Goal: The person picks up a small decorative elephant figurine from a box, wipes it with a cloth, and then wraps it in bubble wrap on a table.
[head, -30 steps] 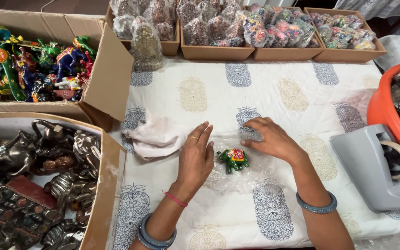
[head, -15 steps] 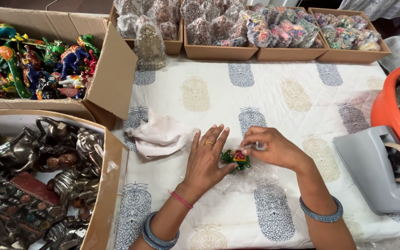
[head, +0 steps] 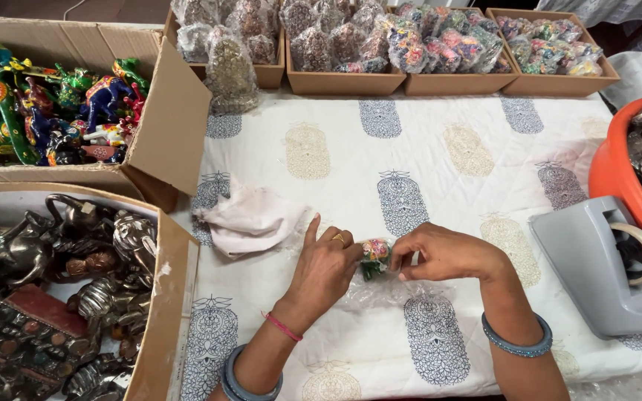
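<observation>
At the middle of the white printed cloth (head: 440, 163) covering the table, the small multicoloured painted figurine (head: 374, 255) sits pinched between both hands, over a sheet of clear crinkled plastic wrap (head: 380, 293). Left hand (head: 326, 266) closes thumb and fingertips on the figurine's left side, its index finger lifted off and pointing to 12 o'clock. Right hand (head: 440, 252) grips the figurine's right side with fingers curled shut around it.

Toward 9 o'clock of the hands, just beside the left one, lies a crumpled pale pink cloth (head: 250, 219). Farther at 9 o'clock, a cardboard box of dark metal figurines (head: 46, 289) crowds the table edge, and at 10 o'clock an open cardboard box of bright painted animal figures (head: 46, 104) leans 1 flap over the cloth. Along 12 o'clock runs a row of 4 cardboard trays of plastic-wrapped figurines (head: 410, 44). At 3 o'clock stands a grey tape dispenser (head: 596, 260), touching an orange plastic tub (head: 614, 171).
</observation>
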